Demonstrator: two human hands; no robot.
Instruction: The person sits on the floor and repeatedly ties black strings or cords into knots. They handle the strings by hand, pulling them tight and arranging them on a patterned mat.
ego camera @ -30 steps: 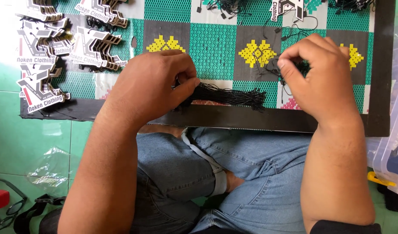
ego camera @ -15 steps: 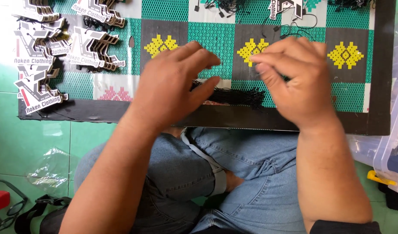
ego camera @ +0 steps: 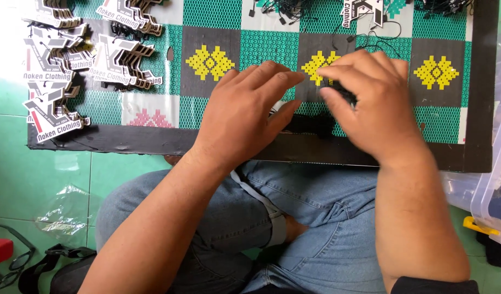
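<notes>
1. The person sits cross-legged on a green tiled floor (ego camera: 125,179), in blue jeans (ego camera: 316,228), with a patterned mat board (ego camera: 217,22) lying in front of the knees.
2. The mat board shows green, dark and white squares with yellow diamond motifs (ego camera: 209,61) and has a black border (ego camera: 125,140) along its near and right edges.
3. The left hand (ego camera: 245,117) lies palm down on the mat board, its fingers spread flat and released, with the fingertips reaching towards the middle yellow motif.
4. The right hand (ego camera: 370,103) is just beside the left, fingers curled and pinched on a bundle of black strings (ego camera: 345,97). It is blurred, so the grip seems closed on the strings, but how firmly cannot be told.
5. The bundle of black strings continues as a dark mass (ego camera: 310,124) on the mat board under and between the two hands, close to the near border.
6. Stacks of cut-out cardboard hang tags (ego camera: 122,60), white, black and grey with a red stripe, lie at the left end of the mat board, well apart from the hands.
7. More loose black strings (ego camera: 286,8) and another tag (ego camera: 365,11) lie along the far edge.
8. A clear plastic box (ego camera: 498,179) with a yellow clip stands at the right, beside the mat board.
9. A crumpled clear plastic bag (ego camera: 65,212) and a black strap (ego camera: 49,264) lie on the floor at lower left.
</notes>
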